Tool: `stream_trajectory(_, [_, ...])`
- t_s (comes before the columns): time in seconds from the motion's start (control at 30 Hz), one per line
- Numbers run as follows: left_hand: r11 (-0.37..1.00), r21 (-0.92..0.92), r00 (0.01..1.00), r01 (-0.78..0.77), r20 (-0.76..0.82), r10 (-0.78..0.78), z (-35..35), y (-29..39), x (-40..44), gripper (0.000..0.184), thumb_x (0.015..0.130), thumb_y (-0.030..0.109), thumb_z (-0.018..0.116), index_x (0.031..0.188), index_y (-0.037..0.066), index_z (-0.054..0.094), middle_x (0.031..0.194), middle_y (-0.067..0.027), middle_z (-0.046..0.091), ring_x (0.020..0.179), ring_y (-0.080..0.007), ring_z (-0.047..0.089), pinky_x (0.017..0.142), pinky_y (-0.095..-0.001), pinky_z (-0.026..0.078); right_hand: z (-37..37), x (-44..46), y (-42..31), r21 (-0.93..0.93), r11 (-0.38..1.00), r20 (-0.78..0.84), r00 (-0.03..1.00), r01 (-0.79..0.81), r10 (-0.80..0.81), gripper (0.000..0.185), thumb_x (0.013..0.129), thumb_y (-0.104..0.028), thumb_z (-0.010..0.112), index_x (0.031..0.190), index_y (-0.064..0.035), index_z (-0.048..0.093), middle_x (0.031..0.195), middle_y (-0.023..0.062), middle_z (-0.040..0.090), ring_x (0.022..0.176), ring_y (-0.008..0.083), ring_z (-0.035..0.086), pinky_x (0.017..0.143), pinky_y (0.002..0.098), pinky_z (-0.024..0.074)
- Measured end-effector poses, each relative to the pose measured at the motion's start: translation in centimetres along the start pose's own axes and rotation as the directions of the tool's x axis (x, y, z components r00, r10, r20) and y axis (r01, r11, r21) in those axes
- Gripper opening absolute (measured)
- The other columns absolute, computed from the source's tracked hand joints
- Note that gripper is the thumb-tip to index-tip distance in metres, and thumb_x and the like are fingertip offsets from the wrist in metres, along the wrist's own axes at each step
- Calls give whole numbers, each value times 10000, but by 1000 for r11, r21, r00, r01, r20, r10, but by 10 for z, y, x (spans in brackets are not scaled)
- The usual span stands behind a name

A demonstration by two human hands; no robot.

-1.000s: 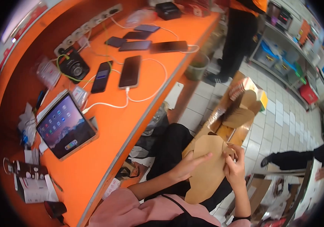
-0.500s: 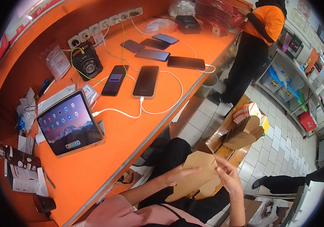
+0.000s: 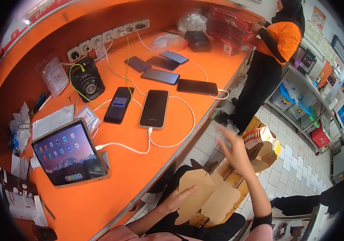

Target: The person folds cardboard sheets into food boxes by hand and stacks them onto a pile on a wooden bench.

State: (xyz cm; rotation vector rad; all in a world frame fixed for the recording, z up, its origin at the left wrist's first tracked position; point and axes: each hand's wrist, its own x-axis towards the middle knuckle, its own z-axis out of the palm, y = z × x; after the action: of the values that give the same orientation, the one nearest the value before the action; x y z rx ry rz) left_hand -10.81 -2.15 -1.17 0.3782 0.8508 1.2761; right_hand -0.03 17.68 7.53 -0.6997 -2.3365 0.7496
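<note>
One hand only is holding something: the left hand [image 3: 178, 199] has a brown cardboard piece [image 3: 198, 186], with its thumb laid along the face of one panel. The other fingers are behind the cardboard, so I cannot tell how firmly they press. This piece is above the person's lap, in front of the wooden bench [image 3: 233, 178]. The right hand [image 3: 234, 152] is apart from it, raised over the bench; its fingers are spread, a little blurred, and I see nothing between them.

As for the progress, I judge the folding as partly done. Two panels stand at an angle along a crease, but the outer flaps are loose and no closed walls are formed, so the shaping of the sides seems to be left. Farther along the bench, a group of brown cartons [image 3: 266, 154] looks already shaped, set close beside striped cartons [image 3: 259, 136].

To the left is the orange table [image 3: 129, 170], with a tablet [image 3: 69, 154] leaning, a phone on a white cable [image 3: 154, 109] and several other phones. Beyond the table's far end, a person in orange [image 3: 282, 40] is standing.
</note>
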Motion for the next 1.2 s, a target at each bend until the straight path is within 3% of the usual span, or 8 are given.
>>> stream_trajectory(0.13, [990, 98, 995, -99, -4, 100, -10, -2, 0, 317, 913, 194, 495, 1168, 5, 495, 1060, -32, 556, 950, -86, 523, 792, -230, 436, 25, 118, 60, -320, 935, -159, 965, 151, -210, 341, 829, -238, 583, 1103, -46, 514, 1232, 207, 363, 1205, 426, 306, 969, 486, 316])
stream_trajectory(0.33, [995, 55, 992, -84, -90, 88, -21, 4, -1, 319, 911, 184, 495, 1174, 2, 490, 1078, -32, 551, 961, -85, 513, 806, -230, 424, 40, 177, 90, -443, 891, -118, 978, 101, -170, 335, 837, -342, 554, 1047, -81, 545, 1225, 223, 376, 1205, 437, 304, 958, 589, 268])
stream_trajectory(0.4, [996, 58, 994, -74, -80, 79, -28, 3, 3, 326, 911, 184, 496, 1180, 2, 486, 1087, -34, 548, 973, -88, 509, 818, -234, 420, 41, 184, 96, -424, 899, -169, 966, 108, -196, 356, 836, -352, 554, 1088, -100, 549, 1233, 218, 387, 1218, 432, 298, 976, 587, 252])
stream_trajectory(0.6, [992, 115, 996, -57, -62, 65, -33, 0, 12, 356, 906, 202, 505, 1200, 4, 473, 1122, -41, 537, 1025, -104, 492, 862, -249, 402, 44, 209, 121, -385, 877, 149, 957, 289, -249, 708, 697, -473, 673, 1203, -16, 483, 1249, 198, 419, 1202, 361, 360, 981, 537, 281])
stream_trajectory(0.77, [996, 83, 997, -9, -77, 16, -37, -5, 9, 382, 901, 217, 515, 1216, 7, 462, 1145, -45, 524, 1037, -106, 486, 866, -247, 399, 36, 245, 114, -303, 939, 439, 899, 165, -16, 885, 544, -529, 749, 1199, -1, 477, 1159, 153, 470, 1151, 317, 421, 950, 448, 361])
stream_trajectory(1.1, [998, 65, 998, 6, -63, -2, -34, -1, 6, 347, 906, 191, 506, 1198, 7, 469, 1114, -37, 529, 1005, -96, 497, 838, -243, 414, 34, 248, 115, -409, 905, 472, 876, 117, 100, 942, 494, -573, 758, 1239, -87, 448, 1192, 130, 438, 1151, 306, 421, 950, 441, 366])
stream_trajectory(1.17, [999, 45, 991, 17, -136, -11, -28, 6, 3, 320, 906, 171, 506, 1181, 11, 482, 1112, -33, 530, 992, -99, 509, 816, -241, 429, 38, 226, 120, -470, 849, 218, 964, 242, -154, 830, 596, -530, 729, 1238, -83, 449, 1182, 150, 443, 1141, 324, 424, 933, 429, 372])
stream_trajectory(1.2, [999, 33, 989, 37, -141, -32, -27, 4, 3, 320, 906, 171, 506, 1181, 11, 482, 1112, -33, 530, 992, -99, 509, 816, -241, 429, 38, 209, 112, -465, 855, 230, 964, 231, -135, 830, 596, -530, 729, 1238, -83, 449, 1182, 150, 443, 1141, 324, 424, 933, 429, 372])
